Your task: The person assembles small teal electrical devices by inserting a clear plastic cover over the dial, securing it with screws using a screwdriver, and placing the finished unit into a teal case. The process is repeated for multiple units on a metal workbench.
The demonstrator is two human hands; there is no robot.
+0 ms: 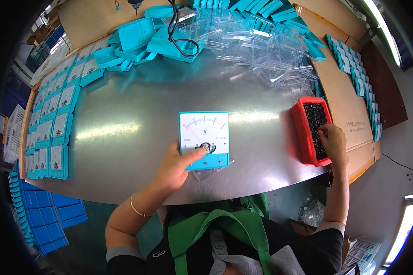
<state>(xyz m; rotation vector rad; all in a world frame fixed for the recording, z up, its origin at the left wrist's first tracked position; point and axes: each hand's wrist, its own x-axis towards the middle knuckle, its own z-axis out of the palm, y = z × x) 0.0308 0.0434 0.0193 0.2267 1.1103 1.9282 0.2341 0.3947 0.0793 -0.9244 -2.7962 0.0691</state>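
My left hand (pixel 173 166) grips a turquoise-and-white analog voltmeter (pixel 203 127) above the near middle of the metal table. Its thumb lies across the lower part of the dial face, by the small metal mechanism. Part of a clear plastic piece (pixel 206 174) shows beneath the meter. At the right, my right hand (pixel 335 142) is at a red bin (pixel 306 137) with its fingertips pinched together over small black parts (pixel 315 117). Whatever the pinch holds is too small to make out.
Rows of turquoise meter bodies (pixel 59 123) line the table's left side. Turquoise housings (pixel 136 34) and a heap of clear covers (pixel 261 50) lie at the back, where a black cable (pixel 172 32) hangs. More meters (pixel 353 68) stand on cardboard (pixel 344 110) at right.
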